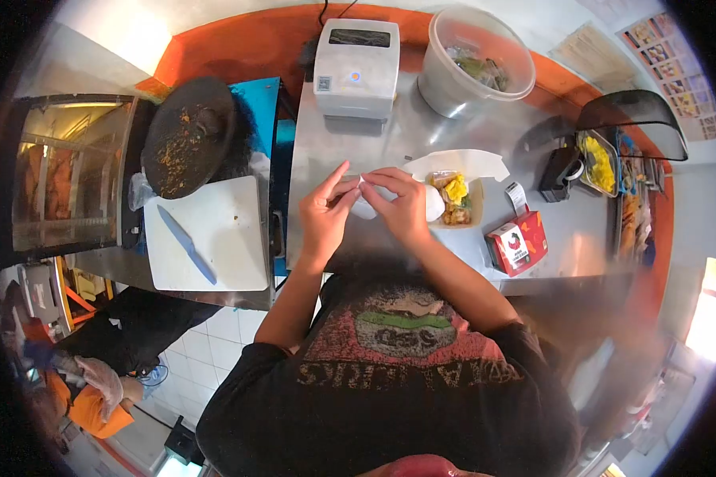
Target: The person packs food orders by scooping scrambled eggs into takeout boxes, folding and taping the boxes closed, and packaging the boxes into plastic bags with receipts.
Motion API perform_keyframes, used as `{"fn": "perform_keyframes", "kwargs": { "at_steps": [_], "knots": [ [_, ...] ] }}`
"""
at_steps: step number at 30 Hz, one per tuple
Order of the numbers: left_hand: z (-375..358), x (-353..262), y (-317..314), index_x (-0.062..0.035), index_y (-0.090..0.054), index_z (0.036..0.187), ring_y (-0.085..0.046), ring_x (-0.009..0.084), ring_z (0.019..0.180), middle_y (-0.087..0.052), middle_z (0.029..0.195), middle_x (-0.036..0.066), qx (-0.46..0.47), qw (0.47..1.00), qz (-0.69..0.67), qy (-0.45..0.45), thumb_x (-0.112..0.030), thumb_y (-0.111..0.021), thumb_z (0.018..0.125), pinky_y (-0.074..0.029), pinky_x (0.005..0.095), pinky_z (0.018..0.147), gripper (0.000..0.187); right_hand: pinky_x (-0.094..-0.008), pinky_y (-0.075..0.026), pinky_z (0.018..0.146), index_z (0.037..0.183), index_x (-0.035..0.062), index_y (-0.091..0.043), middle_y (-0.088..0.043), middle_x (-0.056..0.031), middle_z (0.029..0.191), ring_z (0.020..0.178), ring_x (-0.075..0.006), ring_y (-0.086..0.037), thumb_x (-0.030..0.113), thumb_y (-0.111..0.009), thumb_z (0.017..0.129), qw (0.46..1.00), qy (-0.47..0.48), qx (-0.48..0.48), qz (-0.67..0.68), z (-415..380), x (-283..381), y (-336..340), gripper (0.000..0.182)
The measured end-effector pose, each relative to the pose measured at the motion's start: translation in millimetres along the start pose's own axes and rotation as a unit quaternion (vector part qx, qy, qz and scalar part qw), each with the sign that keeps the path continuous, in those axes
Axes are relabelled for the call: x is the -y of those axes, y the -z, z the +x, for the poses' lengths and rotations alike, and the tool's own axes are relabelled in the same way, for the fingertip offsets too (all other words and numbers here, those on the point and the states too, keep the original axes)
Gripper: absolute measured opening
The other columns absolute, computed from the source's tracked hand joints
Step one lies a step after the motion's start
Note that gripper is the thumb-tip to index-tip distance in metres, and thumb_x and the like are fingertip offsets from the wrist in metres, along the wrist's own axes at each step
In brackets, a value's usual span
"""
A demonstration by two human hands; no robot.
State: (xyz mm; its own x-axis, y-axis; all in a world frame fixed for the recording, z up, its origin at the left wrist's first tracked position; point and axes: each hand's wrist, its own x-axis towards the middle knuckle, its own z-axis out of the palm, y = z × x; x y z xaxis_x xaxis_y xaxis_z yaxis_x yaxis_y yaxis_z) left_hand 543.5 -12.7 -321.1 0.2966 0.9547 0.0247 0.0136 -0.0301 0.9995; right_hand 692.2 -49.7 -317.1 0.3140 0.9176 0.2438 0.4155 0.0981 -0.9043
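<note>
Both hands over the steel tabletop, meeting at a small white packet. Left hand pinches the packet's left end, thumb and fingertips closed on it, index finger sticking up and out. Right hand grips the packet from the right and top, fingers curled down and closed on it. Packet sits between the two hands, just above the tabletop, touching or just in front of the food box; can't tell which.

Food box is open, white lid flap folded back, yellow and brown fried pieces inside, just right of the right hand. Red carton lies farther right near the tabletop edge, a white slip just above it. Label printer stands at the back, clear tub with greens beside it on the right. Black device and a tray of yellow food at far right.

Left of the tabletop: white board with a blue knife lying on it, dark round lid with crumbs behind it. Another person's gloved hand low at bottom left, well apart.
</note>
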Motion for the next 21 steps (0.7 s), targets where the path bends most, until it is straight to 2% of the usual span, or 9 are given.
{"fn": "perform_keyframes", "kwargs": {
  "at_steps": [3,7,10,13,15,16,18,20,21],
  "knots": [
    [-4,2,-1,-0.0035,-0.055,0.137,-0.066,0.0088,0.087,-0.074,0.102,0.012,0.000,0.998,0.051,-0.047,0.005,-0.068,0.087,-0.054,0.0256,0.079,0.052,-0.0319,-0.053,0.067,0.091,0.0027,-0.075,-0.072,-0.0096,0.089,0.079,-0.0221,-0.068,0.008,-0.074,0.080,1.000,-0.009,0.002,0.028,-2,-4,2,0.013],
    [-9,-7,-4,-0.0067,-0.055,0.138,-0.067,0.0088,0.085,-0.074,0.102,0.011,0.021,0.997,0.067,-0.041,0.004,-0.069,0.087,-0.055,0.0260,0.077,0.055,-0.0296,-0.051,0.061,0.086,0.0007,-0.073,-0.071,-0.0088,0.084,0.074,-0.0195,-0.066,0.006,-0.073,0.079,1.000,0.016,-0.014,0.008,-3,-9,7,0.009],
    [-15,-4,-9,-0.0006,-0.052,0.139,-0.065,0.0078,0.087,-0.073,0.102,0.011,0.028,0.999,0.044,-0.009,0.007,-0.066,0.088,-0.052,0.0233,0.080,0.053,-0.0278,-0.049,0.058,0.084,-0.0001,-0.072,-0.070,-0.0090,0.080,0.067,-0.0163,-0.062,0.005,-0.071,0.079,0.999,-0.015,-0.029,0.006,-8,-9,12,0.007],
    [-17,15,-6,0.0064,-0.054,0.131,-0.065,0.0130,0.091,-0.069,0.102,0.011,-0.004,0.995,-0.079,0.063,0.010,-0.060,0.087,-0.052,0.0262,0.084,0.044,-0.0259,-0.048,0.058,0.085,-0.0010,-0.072,-0.069,-0.0071,0.077,0.062,-0.0133,-0.059,0.007,-0.070,0.082,0.993,-0.060,-0.103,0.017,-15,-12,26,0.008],
    [-18,39,-5,0.0056,-0.054,0.130,-0.065,0.0138,0.092,-0.069,0.103,0.011,-0.016,0.987,-0.121,0.106,0.009,-0.060,0.086,-0.052,0.0271,0.085,0.044,-0.0249,-0.049,0.058,0.092,-0.0035,-0.070,-0.068,-0.0073,0.077,0.062,-0.0125,-0.060,0.010,-0.067,0.089,0.942,-0.256,-0.107,0.187,-26,-25,42,0.014],
    [-20,58,-4,0.0049,-0.054,0.129,-0.064,0.0145,0.093,-0.068,0.103,0.011,-0.037,0.975,-0.160,0.149,0.008,-0.059,0.086,-0.052,0.0281,0.085,0.044,-0.0249,-0.049,0.058,0.092,-0.0035,-0.070,-0.068,-0.0073,0.077,0.062,-0.0125,-0.060,0.010,-0.067,0.089,0.941,-0.258,-0.116,0.184,-33,-31,49,0.014],
    [-24,113,3,0.0041,-0.056,0.126,-0.064,0.0161,0.092,-0.068,0.103,0.010,-0.046,0.975,-0.132,0.170,0.007,-0.059,0.085,-0.051,0.0295,0.085,0.041,-0.0246,-0.051,0.060,0.100,-0.0058,-0.066,-0.068,-0.0094,0.080,0.066,-0.0145,-0.064,0.012,-0.062,0.095,0.876,-0.248,-0.172,0.377,-44,-40,66,0.018],
    [-30,156,4,0.0014,-0.056,0.126,-0.062,0.0189,0.098,-0.064,0.110,0.010,-0.101,0.980,0.080,0.149,0.002,-0.059,0.088,-0.049,0.0316,0.088,0.039,-0.0277,-0.056,0.067,0.103,-0.0069,-0.062,-0.068,-0.0139,0.088,0.076,-0.0184,-0.069,0.010,-0.059,0.097,0.856,-0.263,-0.209,0.393,-56,-46,82,0.018],
    [-33,149,-2,0.0014,-0.056,0.126,-0.062,0.0189,0.098,-0.064,0.110,0.010,-0.083,0.983,0.076,0.147,0.002,-0.059,0.088,-0.049,0.0316,0.088,0.039,-0.0283,-0.057,0.072,0.103,-0.0068,-0.063,-0.068,-0.0150,0.093,0.080,-0.0194,-0.070,0.009,-0.059,0.097,0.834,-0.271,-0.218,0.428,-67,-53,91,0.018]
  ]
}}
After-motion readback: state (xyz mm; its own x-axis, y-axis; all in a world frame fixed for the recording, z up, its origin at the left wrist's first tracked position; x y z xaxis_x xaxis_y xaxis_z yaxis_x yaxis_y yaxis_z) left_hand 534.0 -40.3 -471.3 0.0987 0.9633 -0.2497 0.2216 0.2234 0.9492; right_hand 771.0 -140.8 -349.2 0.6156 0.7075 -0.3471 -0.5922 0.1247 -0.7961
